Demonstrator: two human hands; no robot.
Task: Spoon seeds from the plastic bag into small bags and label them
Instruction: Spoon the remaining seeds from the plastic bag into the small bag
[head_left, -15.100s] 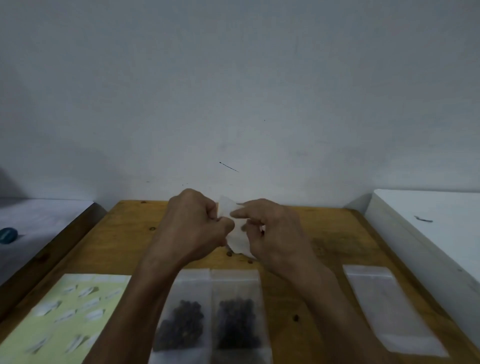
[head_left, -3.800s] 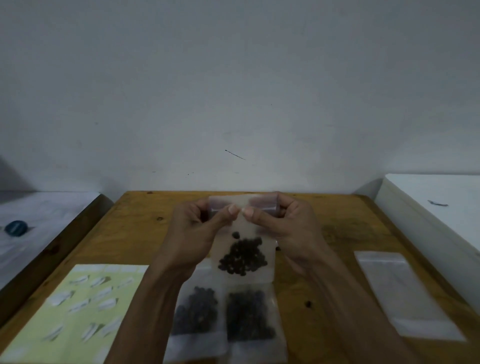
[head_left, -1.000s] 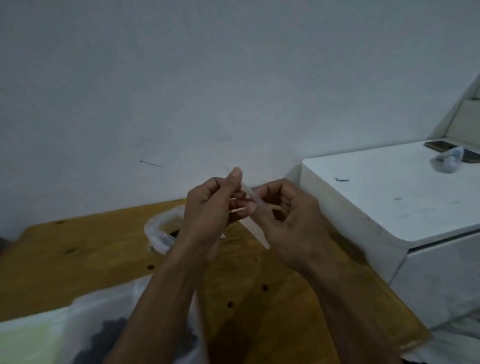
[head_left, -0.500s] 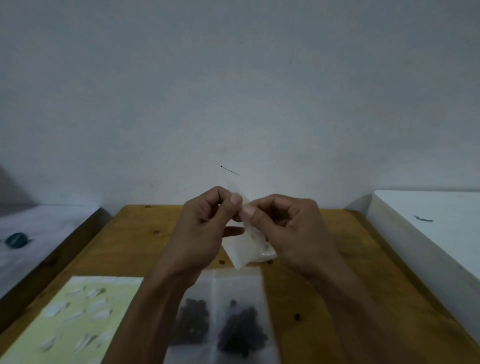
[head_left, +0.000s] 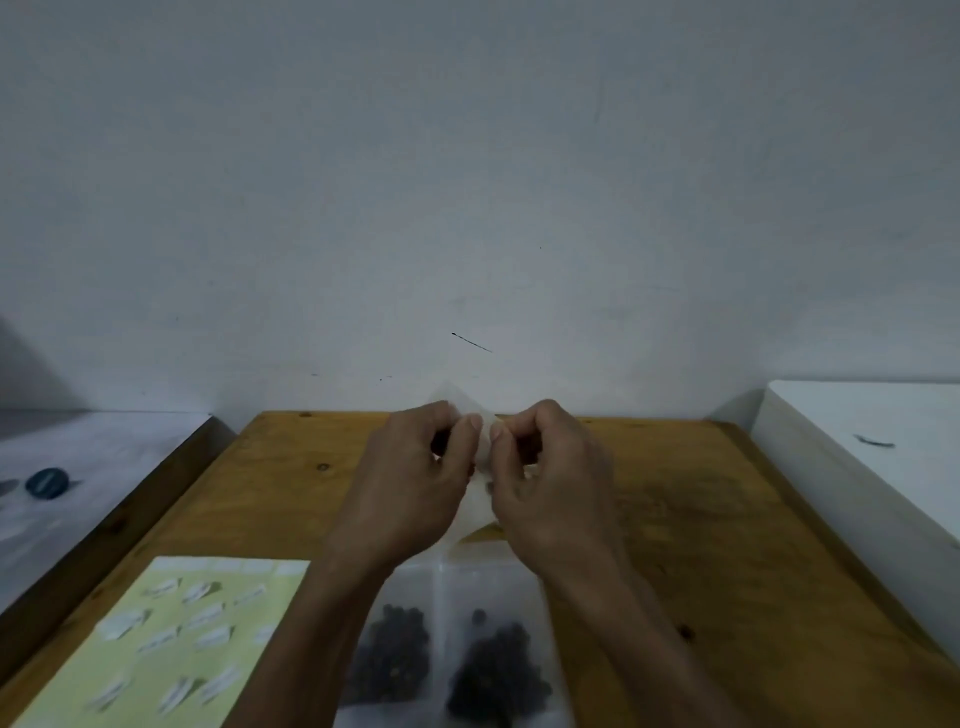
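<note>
With two small clear plastic bags of dark seeds (head_left: 449, 660) filled on the wooden tabletop (head_left: 701, 519) and labels on the pale green sheet (head_left: 171, 634) seemingly unapplied, left hand (head_left: 410, 483) and right hand (head_left: 550, 483) pinch an empty-looking small translucent bag (head_left: 480, 467) above it.

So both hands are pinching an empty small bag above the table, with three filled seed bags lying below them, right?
Not quite: the head view shows two filled seed bags side by side, not three. The rest holds: left hand and right hand pinch the small bag above the table.
</note>
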